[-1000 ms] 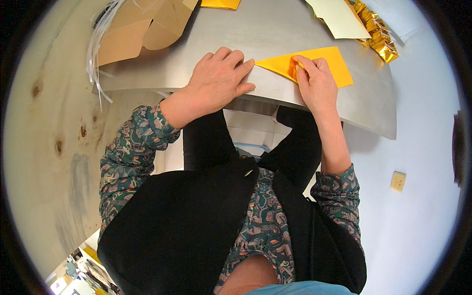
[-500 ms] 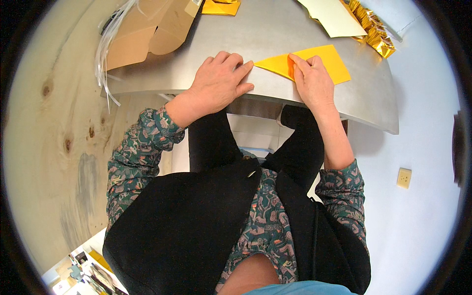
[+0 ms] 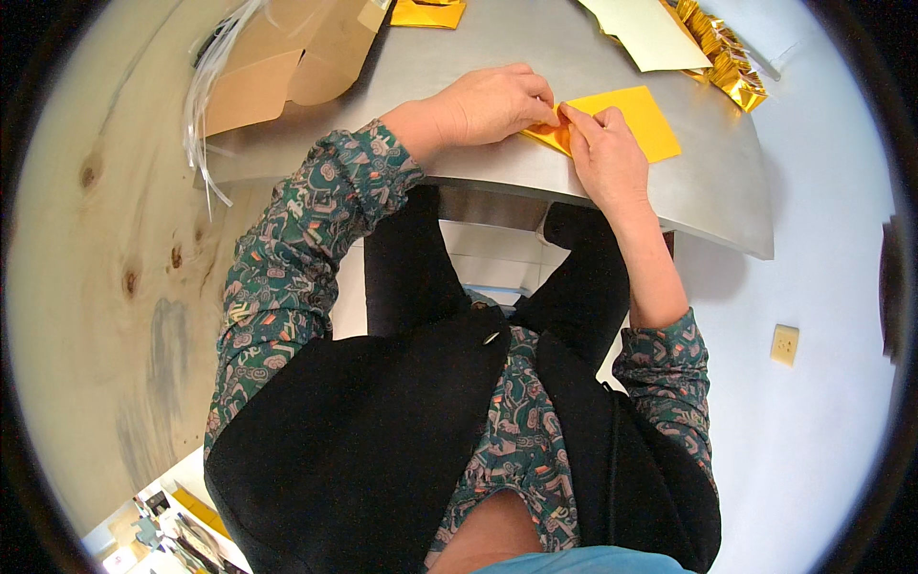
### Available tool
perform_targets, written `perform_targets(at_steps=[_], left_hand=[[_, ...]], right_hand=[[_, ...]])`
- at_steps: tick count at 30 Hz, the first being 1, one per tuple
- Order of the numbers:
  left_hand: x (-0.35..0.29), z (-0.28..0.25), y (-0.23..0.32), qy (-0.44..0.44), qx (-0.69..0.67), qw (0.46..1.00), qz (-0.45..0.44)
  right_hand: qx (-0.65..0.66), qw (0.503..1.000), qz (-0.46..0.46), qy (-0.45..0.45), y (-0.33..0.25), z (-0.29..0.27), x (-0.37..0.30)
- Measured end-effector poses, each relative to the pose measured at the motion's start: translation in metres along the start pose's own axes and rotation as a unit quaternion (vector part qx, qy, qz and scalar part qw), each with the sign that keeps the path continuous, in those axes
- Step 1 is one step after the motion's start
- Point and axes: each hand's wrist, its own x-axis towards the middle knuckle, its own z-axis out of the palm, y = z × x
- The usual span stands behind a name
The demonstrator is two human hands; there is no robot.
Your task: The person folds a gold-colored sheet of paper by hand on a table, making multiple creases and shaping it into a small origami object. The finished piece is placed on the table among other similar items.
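A folded sheet of yellow paper (image 3: 645, 117) lies on the grey metal table (image 3: 478, 48), with an orange-tinged fold near its middle. My right hand (image 3: 614, 158) grips it there, forefinger and thumb pinched at the fold. From the left, my left hand (image 3: 497, 105) reaches over the narrow pointed end, its fingers bunched together on the paper close to the right fingertips. Most of that pointed end is hidden under the left hand.
A cardboard box (image 3: 244, 96) stands at the far left with white plastic strips (image 3: 196, 124) hanging beside it. Folded golden-yellow paper (image 3: 427, 13) lies at the back. Cream sheets (image 3: 650, 38) and crinkled gold foil (image 3: 732, 72) sit at the far right. The table's rounded edge (image 3: 755, 230) is near the right.
My left hand has moved right, from beside the paper's pointed tip to the fold, and its fingers have closed on the paper. My right hand has stayed in place.
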Motion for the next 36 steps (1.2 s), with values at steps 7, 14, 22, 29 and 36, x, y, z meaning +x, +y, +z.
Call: perform_targets(at_steps=[7, 14, 22, 29, 36], left_hand=[[-0.021, 0.017, -0.022, 0.022, 0.047, 0.996, 0.072], [-0.030, 0.020, -0.032, -0.011, -0.032, 0.999, 0.029], [-0.031, 0.022, -0.035, -0.017, -0.023, 0.999, 0.036], [-0.032, 0.023, -0.038, -0.001, -0.051, 0.998, 0.047], [-0.032, 0.028, -0.035, 0.007, -0.040, 0.999, 0.034]], right_hand=[[0.000, 1.000, 0.001, 0.002, 0.003, 0.003, -0.001], [0.018, 1.000, 0.006, 0.001, 0.003, 0.002, 0.000], [0.041, 0.971, -0.218, 0.086, -0.018, -0.009, -0.014], [0.042, 0.973, -0.226, 0.022, -0.039, -0.001, -0.010], [0.038, 0.976, -0.215, 0.016, -0.042, -0.003, -0.017]])
